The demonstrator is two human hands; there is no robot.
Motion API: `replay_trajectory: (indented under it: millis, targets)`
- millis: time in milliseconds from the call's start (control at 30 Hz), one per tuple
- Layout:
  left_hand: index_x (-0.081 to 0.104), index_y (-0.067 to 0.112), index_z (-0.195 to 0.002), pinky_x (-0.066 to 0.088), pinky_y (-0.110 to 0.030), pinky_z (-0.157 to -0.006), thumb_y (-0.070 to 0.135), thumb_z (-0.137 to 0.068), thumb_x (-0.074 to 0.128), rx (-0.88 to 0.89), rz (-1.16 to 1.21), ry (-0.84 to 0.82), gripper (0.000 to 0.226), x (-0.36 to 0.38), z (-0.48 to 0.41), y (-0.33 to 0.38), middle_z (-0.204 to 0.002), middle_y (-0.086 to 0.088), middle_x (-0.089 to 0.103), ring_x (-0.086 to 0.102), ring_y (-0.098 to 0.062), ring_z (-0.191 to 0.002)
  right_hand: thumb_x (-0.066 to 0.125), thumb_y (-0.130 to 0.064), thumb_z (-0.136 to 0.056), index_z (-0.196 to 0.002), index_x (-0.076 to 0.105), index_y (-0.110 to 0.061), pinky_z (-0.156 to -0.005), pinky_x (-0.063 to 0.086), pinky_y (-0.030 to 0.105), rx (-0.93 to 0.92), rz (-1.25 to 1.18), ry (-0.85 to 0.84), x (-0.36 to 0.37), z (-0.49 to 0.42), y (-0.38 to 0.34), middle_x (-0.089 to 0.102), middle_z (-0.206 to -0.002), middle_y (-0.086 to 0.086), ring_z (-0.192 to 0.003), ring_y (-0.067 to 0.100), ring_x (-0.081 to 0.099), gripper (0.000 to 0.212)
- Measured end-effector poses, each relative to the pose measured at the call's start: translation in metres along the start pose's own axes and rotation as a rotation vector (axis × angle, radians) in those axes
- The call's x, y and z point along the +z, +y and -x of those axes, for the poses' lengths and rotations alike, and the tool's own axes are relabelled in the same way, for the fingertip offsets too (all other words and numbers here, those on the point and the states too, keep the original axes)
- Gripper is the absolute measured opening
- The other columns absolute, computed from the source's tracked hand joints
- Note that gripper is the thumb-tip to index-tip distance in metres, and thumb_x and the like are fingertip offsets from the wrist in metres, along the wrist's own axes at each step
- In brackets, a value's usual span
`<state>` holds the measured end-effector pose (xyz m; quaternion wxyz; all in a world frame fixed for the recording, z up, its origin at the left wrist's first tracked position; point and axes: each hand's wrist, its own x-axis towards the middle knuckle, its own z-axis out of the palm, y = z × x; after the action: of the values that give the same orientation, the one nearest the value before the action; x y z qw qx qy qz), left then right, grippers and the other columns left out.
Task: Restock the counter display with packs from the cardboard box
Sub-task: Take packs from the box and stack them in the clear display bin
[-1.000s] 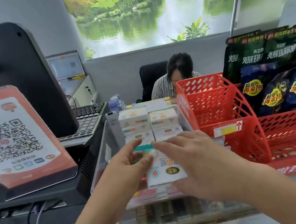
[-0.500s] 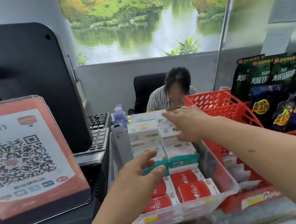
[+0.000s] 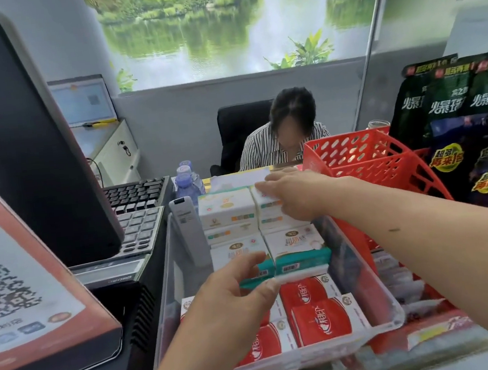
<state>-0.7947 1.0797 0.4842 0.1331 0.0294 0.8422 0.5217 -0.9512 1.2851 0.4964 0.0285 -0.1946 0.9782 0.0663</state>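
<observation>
Fingers (image 3: 266, 186) of the right hand (image 3: 294, 197) are laid flat and together over the top white pack (image 3: 272, 209) at the back right of the clear display tray (image 3: 361, 266), pressing on it rather than clamped round it; whether anything is pinched beneath cannot be told. Fingers (image 3: 244, 263) of the left hand (image 3: 232, 293) are slightly apart, with the thumb underneath, and are closed loosely on the front edge of the teal-banded packs (image 3: 300, 254) in the middle row. Red packs (image 3: 318, 318) are seen filling the front row, and a second white stack (image 3: 227, 213) is set just beside the one being pressed. The cardboard box is not seen in this view. The step in hand is judged to be seating and squaring the back stack. It is best done with even downward pressure, so that the top pack is brought flush with its neighbour, while the teal row is steadied from the front and kept from sliding onto the red packs. The red basket (image 3: 362, 155) touching the tray's right wall should not be nudged.
</observation>
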Motion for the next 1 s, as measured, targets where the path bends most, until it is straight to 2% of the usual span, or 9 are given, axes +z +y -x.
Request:
replay_trajectory:
  millis: [100, 200, 267, 400, 500, 633, 700, 833, 1000]
  targets:
    - [0.057, 0.053, -0.118, 0.05, -0.014, -0.073, 0.04, -0.089, 0.065, 0.001, -0.025, 0.014, 0.033, 0.005, 0.001, 0.003, -0.108, 0.027, 0.062, 0.063, 0.011, -0.08, 0.052, -0.019, -0.091, -0.145, 0.033, -0.031, -0.103, 0.042, 0.048, 0.021, -0.01, 0.037, 0.005, 0.001, -0.004, 0.047, -0.14, -0.004, -0.131, 0.024, 0.041, 0.059]
    - [0.057, 0.052, -0.119, 0.051, -0.015, -0.07, 0.041, -0.089, 0.064, 0.012, -0.039, 0.022, 0.033, 0.008, 0.003, 0.007, -0.109, 0.028, 0.062, 0.063, 0.009, -0.084, 0.054, -0.02, -0.092, -0.15, 0.026, -0.029, -0.106, 0.04, 0.05, 0.041, -0.051, 0.046, 0.004, 0.009, -0.006, 0.043, -0.143, -0.001, -0.135, 0.025, 0.035, 0.065]
    - [0.058, 0.05, -0.12, 0.052, -0.02, -0.077, 0.041, -0.089, 0.065, 0.015, -0.04, 0.023, 0.033, 0.009, 0.007, 0.007, -0.109, 0.027, 0.062, 0.063, 0.006, -0.089, 0.057, -0.021, -0.092, -0.152, 0.021, -0.027, -0.11, 0.037, 0.049, 0.056, -0.052, 0.071, 0.003, 0.021, -0.01, 0.037, -0.149, 0.004, -0.139, 0.027, 0.03, 0.07]
    - [0.059, 0.049, -0.12, 0.054, -0.032, -0.09, 0.041, -0.088, 0.066, 0.021, -0.031, 0.03, 0.033, 0.014, 0.017, 0.01, -0.111, 0.025, 0.064, 0.065, 0.002, -0.094, 0.055, -0.024, -0.094, -0.15, 0.026, -0.029, -0.116, 0.023, 0.056, 0.047, -0.037, 0.14, 0.0, 0.059, -0.022, 0.032, -0.153, 0.008, -0.143, 0.029, 0.025, 0.064]
    - [0.06, 0.05, -0.119, 0.053, -0.033, -0.091, 0.041, -0.088, 0.065, 0.04, -0.038, 0.034, 0.033, 0.019, 0.027, 0.013, -0.112, 0.024, 0.065, 0.065, 0.003, -0.094, 0.055, -0.023, -0.095, -0.15, 0.03, -0.028, -0.117, 0.027, 0.047, 0.023, -0.107, 0.142, 0.0, 0.096, -0.033, 0.031, -0.153, 0.008, -0.143, 0.03, 0.025, 0.06]
    - [0.061, 0.052, -0.116, 0.052, -0.039, -0.093, 0.047, -0.082, 0.068, 0.054, -0.007, 0.03, 0.035, 0.029, 0.047, 0.012, -0.11, 0.023, 0.067, 0.066, -0.002, -0.099, 0.051, -0.024, -0.098, -0.147, 0.037, -0.03, -0.117, 0.029, 0.042, -0.009, -0.21, 0.141, 0.008, 0.145, -0.048, 0.029, -0.157, 0.005, -0.145, 0.026, 0.024, 0.051]
    - [0.061, 0.053, -0.115, 0.052, -0.039, -0.094, 0.044, -0.085, 0.068, 0.06, -0.013, 0.052, 0.032, 0.036, 0.059, 0.01, -0.109, 0.024, 0.068, 0.065, -0.001, -0.1, 0.049, -0.025, -0.099, -0.146, 0.04, -0.032, -0.117, 0.029, 0.042, -0.043, -0.248, 0.158, 0.015, 0.168, -0.058, 0.031, -0.156, 0.003, -0.143, 0.025, 0.026, 0.049]
    - [0.062, 0.064, -0.099, 0.054, -0.039, -0.089, 0.035, -0.088, 0.068, 0.045, -0.006, 0.034, 0.032, 0.049, 0.086, 0.005, -0.108, 0.022, 0.066, 0.064, -0.003, -0.097, 0.051, -0.026, -0.097, -0.144, 0.043, -0.035, -0.114, 0.034, 0.045, -0.093, -0.311, 0.187, 0.029, 0.21, -0.082, 0.039, -0.149, -0.002, -0.14, 0.023, 0.032, 0.048]
    - [0.059, 0.057, -0.106, 0.055, -0.035, -0.086, 0.037, -0.091, 0.063, 0.054, -0.034, -0.046, 0.025, 0.049, 0.116, -0.004, -0.112, 0.025, 0.061, 0.06, -0.001, -0.099, 0.054, -0.026, -0.097, -0.142, 0.045, -0.033, -0.117, 0.03, 0.045, -0.078, -0.325, 0.224, 0.029, 0.25, -0.109, 0.039, -0.149, -0.007, -0.143, 0.019, 0.027, 0.046]
